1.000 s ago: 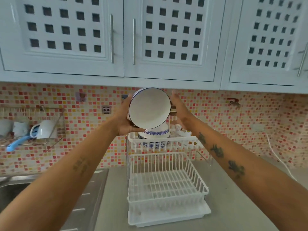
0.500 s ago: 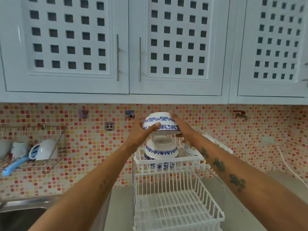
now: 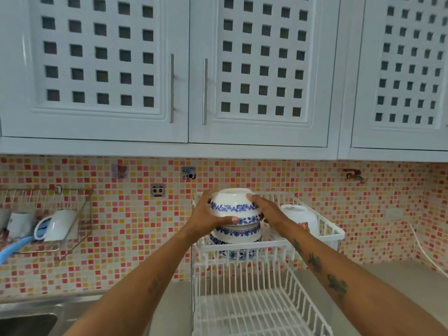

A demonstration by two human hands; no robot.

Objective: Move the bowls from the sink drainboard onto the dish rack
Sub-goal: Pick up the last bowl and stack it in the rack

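A white bowl with blue flower bands (image 3: pixel 234 205) is upside down, held from both sides. My left hand (image 3: pixel 208 219) grips its left side with the thumb under the rim; my right hand (image 3: pixel 266 210) grips its right side. The bowl rests on or just above a stack of like bowls (image 3: pixel 236 236), also upside down, in the upper tier of the white dish rack (image 3: pixel 322 235). The rack's lower tier (image 3: pixel 254 309) lies bare below my forearms. The bottom of the stack is partly hidden by the rack's front bars.
A white cup (image 3: pixel 300 215) sits upside down in the upper tier, right of the bowls. A wire wall shelf (image 3: pixel 48 214) at left holds mugs and a blue handle. The steel sink (image 3: pixel 26 323) is at lower left. Cabinets hang close overhead.
The bowl was turned from facing me to upside down, then lowered onto the stack in the upper tier. Both hands stayed on it.
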